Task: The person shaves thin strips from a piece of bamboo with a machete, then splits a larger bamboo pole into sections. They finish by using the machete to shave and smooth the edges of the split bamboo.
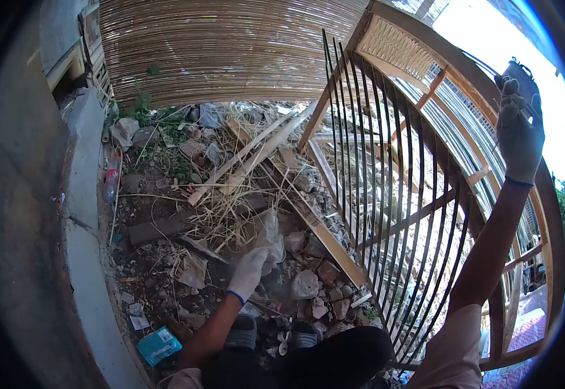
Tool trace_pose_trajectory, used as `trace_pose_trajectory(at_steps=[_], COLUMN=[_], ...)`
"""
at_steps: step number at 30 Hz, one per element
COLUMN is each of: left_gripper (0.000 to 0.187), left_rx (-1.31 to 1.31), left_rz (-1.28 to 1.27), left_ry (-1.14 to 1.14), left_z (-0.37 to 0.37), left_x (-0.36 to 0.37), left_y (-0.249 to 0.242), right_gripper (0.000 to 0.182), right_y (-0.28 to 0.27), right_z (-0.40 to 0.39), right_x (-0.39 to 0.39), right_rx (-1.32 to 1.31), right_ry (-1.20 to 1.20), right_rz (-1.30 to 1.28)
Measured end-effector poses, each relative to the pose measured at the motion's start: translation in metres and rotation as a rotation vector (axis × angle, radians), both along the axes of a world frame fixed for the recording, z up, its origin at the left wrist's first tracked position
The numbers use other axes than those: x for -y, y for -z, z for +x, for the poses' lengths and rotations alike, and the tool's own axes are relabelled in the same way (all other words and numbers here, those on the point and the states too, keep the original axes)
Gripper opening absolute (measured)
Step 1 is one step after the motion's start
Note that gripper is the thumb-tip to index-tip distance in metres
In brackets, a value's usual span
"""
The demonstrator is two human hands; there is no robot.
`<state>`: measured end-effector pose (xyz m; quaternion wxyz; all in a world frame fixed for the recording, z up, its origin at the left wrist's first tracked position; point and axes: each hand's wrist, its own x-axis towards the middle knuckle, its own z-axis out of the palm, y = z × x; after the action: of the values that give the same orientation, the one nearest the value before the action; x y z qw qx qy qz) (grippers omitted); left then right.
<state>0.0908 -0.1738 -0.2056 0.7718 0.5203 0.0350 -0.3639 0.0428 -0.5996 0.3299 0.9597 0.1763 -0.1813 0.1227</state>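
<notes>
My left hand (250, 271), in a pale work glove, is closed on a crumpled translucent plastic bag (267, 235) above the littered ground. My right hand (519, 133), also gloved, is raised at the upper right beside the curved wooden frame (451, 45). Its fingers are bent round a dark object (517, 72) that I cannot make out against the bright sky. Thin dark metal bars (386, 175) run down across the wooden frame, to the left of my right arm.
A reed screen (230, 52) stands behind the rubble. Loose planks (321, 233), stones (305, 285), dry straw and a turquoise packet (159, 346) lie around my feet. A red-labelled bottle (111, 176) rests beside the concrete ledge (87, 272) on the left.
</notes>
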Motion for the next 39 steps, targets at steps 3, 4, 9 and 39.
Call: trace_pose_trajectory(at_steps=[3, 4, 9, 39], left_gripper=[0.037, 0.037, 0.037, 0.095], left_rx=[0.01, 0.007, 0.2, 0.875], left_rz=[0.0, 0.0, 0.165, 1.268], left_ry=[-0.018, -0.02, -0.229, -0.321], left_z=[0.008, 0.012, 0.05, 0.201], left_x=[-0.003, -0.006, -0.027, -0.062], left_y=[0.007, 0.01, 0.03, 0.07], right_gripper=[0.059, 0.06, 0.072, 0.077], right_y=[0.014, 0.023, 0.13, 0.566], right_z=[-0.006, -0.008, -0.007, 0.007], right_x=[0.002, 0.004, -0.102, -0.082], right_rx=[-0.091, -0.159, 0.029, -0.668], right_ry=[-0.181, -0.35, 0.885, 0.001], right_rz=[0.259, 0.488, -1.281, -3.245])
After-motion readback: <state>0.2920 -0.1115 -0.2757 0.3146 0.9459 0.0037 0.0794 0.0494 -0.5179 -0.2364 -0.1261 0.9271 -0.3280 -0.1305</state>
